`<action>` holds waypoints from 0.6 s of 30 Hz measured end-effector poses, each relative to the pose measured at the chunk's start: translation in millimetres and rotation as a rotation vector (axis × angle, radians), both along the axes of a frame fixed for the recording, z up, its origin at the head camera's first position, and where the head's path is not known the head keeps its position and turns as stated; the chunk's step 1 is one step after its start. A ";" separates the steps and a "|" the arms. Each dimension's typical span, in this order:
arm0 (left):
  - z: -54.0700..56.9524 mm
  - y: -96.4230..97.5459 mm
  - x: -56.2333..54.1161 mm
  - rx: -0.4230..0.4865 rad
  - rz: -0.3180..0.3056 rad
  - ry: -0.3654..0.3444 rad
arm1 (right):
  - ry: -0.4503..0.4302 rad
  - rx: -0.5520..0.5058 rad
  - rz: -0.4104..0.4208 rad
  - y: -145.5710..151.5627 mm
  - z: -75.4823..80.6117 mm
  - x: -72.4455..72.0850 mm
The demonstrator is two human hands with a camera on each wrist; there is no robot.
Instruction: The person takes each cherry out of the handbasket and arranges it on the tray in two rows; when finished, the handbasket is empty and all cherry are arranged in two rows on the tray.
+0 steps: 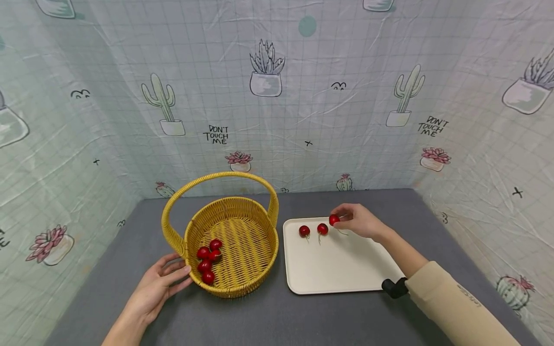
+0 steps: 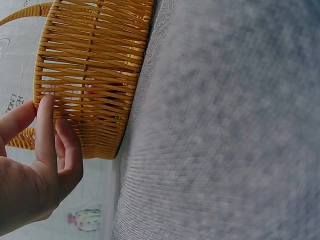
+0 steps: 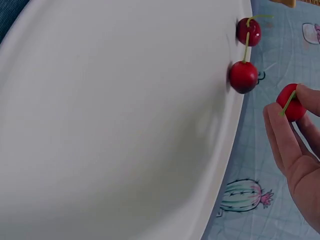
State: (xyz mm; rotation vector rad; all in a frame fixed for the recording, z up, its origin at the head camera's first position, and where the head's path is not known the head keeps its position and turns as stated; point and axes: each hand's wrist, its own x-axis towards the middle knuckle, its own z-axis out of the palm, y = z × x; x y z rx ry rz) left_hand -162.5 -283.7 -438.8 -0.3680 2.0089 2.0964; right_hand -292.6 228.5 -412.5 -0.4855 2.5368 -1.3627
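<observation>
I have a cherry (image 1: 333, 219) pinched in my right grip (image 1: 357, 221) at the tray's (image 1: 333, 269) far edge, stem (image 3: 288, 104) slanting right and nearward, two cherries (image 1: 322, 228) lying between it and the basket (image 1: 246, 262), which my loosely spread left grip (image 1: 156, 287) touches.

Right of the basket (image 1: 235, 289), a forearm (image 1: 400, 249) hides part of the tray (image 1: 329, 269); lettering (image 1: 469, 294) on the sleeve (image 1: 450, 307) is unreadably small.
</observation>
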 end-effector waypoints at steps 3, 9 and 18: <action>-0.3 0.4 0.0 0.005 0.007 -0.001 | 0.005 0.034 -0.026 3.2 -5.4 -2.7; -0.5 0.7 0.7 0.004 0.008 -0.001 | 0.017 0.107 -0.077 8.9 -18.4 -9.2; -1.9 -0.4 0.8 0.006 0.000 0.008 | 0.023 0.149 -0.109 10.1 -32.9 -14.9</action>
